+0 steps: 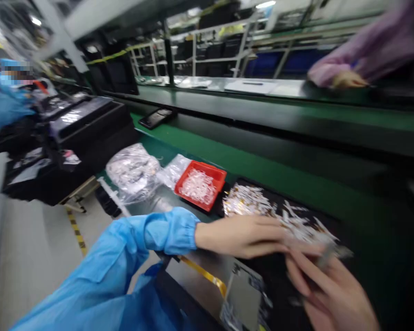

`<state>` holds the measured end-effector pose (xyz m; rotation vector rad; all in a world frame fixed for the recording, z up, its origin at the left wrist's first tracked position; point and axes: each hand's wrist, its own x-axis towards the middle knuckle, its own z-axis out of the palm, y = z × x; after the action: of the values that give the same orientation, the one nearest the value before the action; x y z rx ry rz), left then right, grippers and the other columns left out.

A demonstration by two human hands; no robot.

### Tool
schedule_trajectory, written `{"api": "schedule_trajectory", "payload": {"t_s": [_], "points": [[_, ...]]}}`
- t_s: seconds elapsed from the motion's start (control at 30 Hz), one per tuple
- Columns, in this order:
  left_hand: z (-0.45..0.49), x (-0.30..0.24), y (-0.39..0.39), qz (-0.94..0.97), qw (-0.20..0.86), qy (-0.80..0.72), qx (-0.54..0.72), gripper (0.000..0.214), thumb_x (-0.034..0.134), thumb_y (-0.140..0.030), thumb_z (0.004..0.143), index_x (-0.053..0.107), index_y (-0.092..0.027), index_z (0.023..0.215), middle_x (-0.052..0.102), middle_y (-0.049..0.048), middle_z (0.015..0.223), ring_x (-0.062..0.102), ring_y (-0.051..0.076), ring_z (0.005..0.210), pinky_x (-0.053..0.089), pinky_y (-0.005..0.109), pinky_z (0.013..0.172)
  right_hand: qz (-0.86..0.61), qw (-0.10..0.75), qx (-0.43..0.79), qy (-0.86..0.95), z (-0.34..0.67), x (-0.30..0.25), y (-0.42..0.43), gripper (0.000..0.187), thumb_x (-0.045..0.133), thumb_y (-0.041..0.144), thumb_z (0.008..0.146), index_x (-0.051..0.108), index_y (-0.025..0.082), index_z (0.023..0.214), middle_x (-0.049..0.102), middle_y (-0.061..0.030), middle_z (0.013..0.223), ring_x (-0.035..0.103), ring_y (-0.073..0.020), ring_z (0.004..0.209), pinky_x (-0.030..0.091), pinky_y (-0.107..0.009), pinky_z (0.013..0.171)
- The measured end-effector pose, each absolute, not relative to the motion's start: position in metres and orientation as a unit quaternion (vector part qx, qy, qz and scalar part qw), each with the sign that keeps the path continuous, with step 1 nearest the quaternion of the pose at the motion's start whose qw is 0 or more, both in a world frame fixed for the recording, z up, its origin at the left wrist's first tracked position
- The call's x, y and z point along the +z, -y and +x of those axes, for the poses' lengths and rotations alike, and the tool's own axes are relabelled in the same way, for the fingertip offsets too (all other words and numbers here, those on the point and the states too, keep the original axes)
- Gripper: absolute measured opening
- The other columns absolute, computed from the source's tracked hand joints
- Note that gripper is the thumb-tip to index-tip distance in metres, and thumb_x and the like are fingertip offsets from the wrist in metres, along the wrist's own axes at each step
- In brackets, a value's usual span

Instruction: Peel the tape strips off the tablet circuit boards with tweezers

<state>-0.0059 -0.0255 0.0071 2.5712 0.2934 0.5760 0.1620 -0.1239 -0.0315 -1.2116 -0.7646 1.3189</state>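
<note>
My left hand [248, 235], in a blue sleeve, reaches right over a black tray [334, 220] strewn with small white and gold parts [262, 202]. Its fingers are stretched toward a small grey piece [327, 255] near the tray's right side. My right hand [331, 294] comes up from the lower right, fingers pinched at the same grey piece. Both hands are blurred by motion. Below them lies a flat grey panel [200, 271] with a yellow ribbon cable [203, 273].
A red bin [218, 175] of small white parts sits beside clear bags [133, 172] of parts. Stacked black trays [86, 124] stand at left. A green conveyor [262, 161] runs behind, with a dark device [156, 117] on it. Another person's hand [347, 80] in a lilac sleeve rests at top right; a person in blue is far left.
</note>
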Motion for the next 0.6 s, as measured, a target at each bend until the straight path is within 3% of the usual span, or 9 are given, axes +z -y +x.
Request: {"api": "schedule_trajectory", "payload": {"t_s": [0.1,0.17,0.27,0.43,0.5,0.6], "points": [[-0.007,0.0,0.029,0.913,0.299,-0.112,0.254,0.023,0.041,-0.023,0.101,0.054,-0.014,0.085,0.055,0.0043,0.08,0.051,0.013,0.072,0.049,0.024,0.067,-0.535,0.579,0.55,0.275,0.151,-0.017,0.118,0.034,0.085,0.042,0.065,0.063,0.019,0.074,0.046,0.0048,0.056,0.033,-0.0017,0.034,0.014,-0.021,0.034],[-0.007,-0.003,0.029,0.895,0.337,-0.114,0.269,0.02,0.045,-0.02,0.1,0.051,-0.017,0.08,0.051,0.0003,0.076,0.046,0.011,0.068,0.043,0.023,0.062,-0.526,0.592,0.552,0.262,0.15,-0.014,0.116,0.036,0.087,0.039,0.061,0.06,0.017,0.071,0.06,0.0012,0.074,0.037,-0.0001,0.034,0.017,-0.02,0.034],[-0.005,-0.005,0.03,0.877,0.373,-0.126,0.275,0.022,0.05,-0.016,0.096,0.047,-0.018,0.075,0.047,-0.0027,0.073,0.042,0.009,0.066,0.038,0.021,0.06,-0.502,0.599,0.57,0.256,0.151,-0.014,0.117,0.033,0.085,0.035,0.064,0.06,0.016,0.072,0.063,0.0013,0.084,0.042,0.0003,0.033,0.02,-0.02,0.034],[-0.003,-0.005,0.037,0.856,0.395,-0.168,0.289,0.021,0.053,-0.017,0.092,0.047,-0.018,0.072,0.048,-0.0042,0.071,0.043,0.008,0.065,0.037,0.02,0.06,-0.46,0.608,0.584,0.278,0.149,-0.017,0.124,0.021,0.075,0.028,0.078,0.057,0.017,0.074,0.058,0.0055,0.07,0.041,0.0005,0.033,0.027,-0.018,0.036],[-0.002,-0.005,0.04,0.844,0.402,-0.191,0.298,0.021,0.055,-0.017,0.09,0.048,-0.018,0.07,0.048,-0.0047,0.068,0.043,0.008,0.063,0.036,0.02,0.059,-0.478,0.636,0.499,0.343,0.146,-0.019,0.127,0.016,0.07,0.025,0.083,0.058,0.018,0.075,0.06,0.0035,0.08,0.046,-0.0003,0.035,0.032,-0.019,0.036],[0.0,-0.004,0.043,0.824,0.42,-0.223,0.31,0.022,0.056,-0.018,0.089,0.048,-0.018,0.068,0.047,-0.0055,0.065,0.042,0.007,0.06,0.033,0.019,0.056,-0.532,0.642,0.255,0.489,0.141,-0.022,0.132,0.011,0.065,0.014,0.086,0.062,0.019,0.077,0.061,0.0,0.089,0.054,-0.0031,0.043,0.042,-0.021,0.039]]}}
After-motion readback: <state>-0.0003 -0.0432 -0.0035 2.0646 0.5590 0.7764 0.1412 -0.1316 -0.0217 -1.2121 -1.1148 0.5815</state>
